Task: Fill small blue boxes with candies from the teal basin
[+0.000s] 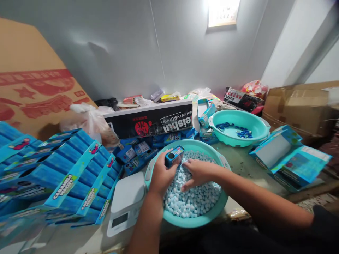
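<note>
My left hand grips a small blue candy box, whose dark round hole faces up at one end. Beneath it is a turquoise basin heaped with pale blue and white candies. Over the heap, my right hand reaches in from the right with thumb and fingers spread, the fingertips touching the candies. Its fingers look apart, and I see nothing gripped in them. Close to the basin's left side sits a white digital scale, with nothing on its plate.
Blue display cartons packed with candy boxes fill the left. Loose blue boxes lie behind the basin, before a black carton. A second turquoise basin holds small dark blue pieces. An open blue carton lies right.
</note>
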### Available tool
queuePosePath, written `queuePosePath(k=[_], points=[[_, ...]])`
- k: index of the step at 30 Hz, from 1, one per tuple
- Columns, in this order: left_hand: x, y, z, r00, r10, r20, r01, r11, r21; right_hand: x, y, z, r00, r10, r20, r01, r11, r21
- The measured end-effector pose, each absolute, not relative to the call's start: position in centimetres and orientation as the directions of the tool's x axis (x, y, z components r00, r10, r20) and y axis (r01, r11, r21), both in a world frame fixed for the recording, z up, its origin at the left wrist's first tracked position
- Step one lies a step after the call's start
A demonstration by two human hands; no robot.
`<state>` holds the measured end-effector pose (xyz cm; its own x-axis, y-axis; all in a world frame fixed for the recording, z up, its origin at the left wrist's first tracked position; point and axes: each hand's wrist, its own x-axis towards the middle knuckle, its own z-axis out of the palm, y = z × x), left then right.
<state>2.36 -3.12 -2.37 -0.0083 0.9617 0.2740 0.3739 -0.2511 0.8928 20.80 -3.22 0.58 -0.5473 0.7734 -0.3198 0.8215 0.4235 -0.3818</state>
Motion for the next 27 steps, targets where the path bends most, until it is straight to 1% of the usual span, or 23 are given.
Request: queuePosePath(k=[3, 5, 8, 13, 18, 20, 22, 24, 25, 27], points=[[2.4, -3.0, -2.4, -0.012, 0.959, 0.282, 0.368, -0.258, 0.893, 20.7, -3.5, 0.4, -0.531, 0.794, -0.296, 0.83, 0.417, -0.371], [2.4, -3.1, -2.4, 0.008, 0.956, 0.293, 0.373, -0.275, 0.886, 20.8, -3.3, 0.0, -0.541, 0.813, -0.215, 0.806, 0.427, -0.41], [2.5, -3.2, -2.3, 0.034, 0.95, 0.312, 0.38, -0.301, 0.875, 21.1, -2.6, -0.8, -0.543, 0.838, -0.055, 0.739, 0.445, -0.507], [2.5, -3.3, -2.4, 0.021, 0.947, 0.319, 0.392, -0.302, 0.869, 21.6, -1.7, -1.3, -0.466, 0.882, 0.075, 0.702, 0.419, -0.575], [2.5, -3.2, -2.4, 0.005, 0.946, 0.323, 0.386, -0.3, 0.873, 22.7, -1.1, -0.5, -0.394, 0.91, 0.131, 0.666, 0.381, -0.642], [2.5, -3.2, -2.3, 0.006, 0.95, 0.311, 0.388, -0.289, 0.875, 23.0, -0.7, 0.3, -0.338, 0.933, 0.124, 0.624, 0.32, -0.713], [2.5, -3.3, -2.2, 0.008, 0.954, 0.3, 0.391, -0.28, 0.877, 22.7, -0.3, 1.3, -0.212, 0.968, 0.132, 0.482, 0.221, -0.848], [2.5, -3.4, -2.0, 0.014, 0.952, 0.306, 0.399, -0.286, 0.871, 21.9, 0.1, 2.4, -0.057, 0.986, 0.159, 0.239, 0.168, -0.956], [2.5, -3.4, -2.0, 0.019, 0.949, 0.314, 0.404, -0.295, 0.866, 21.3, 0.2, 2.9, 0.007, 0.984, 0.177, 0.112, 0.175, -0.978], [2.4, -3.5, -1.8, 0.041, 0.94, 0.34, 0.409, -0.326, 0.852, 19.9, 0.4, 4.0, 0.068, 0.976, 0.206, -0.089, 0.211, -0.973]])
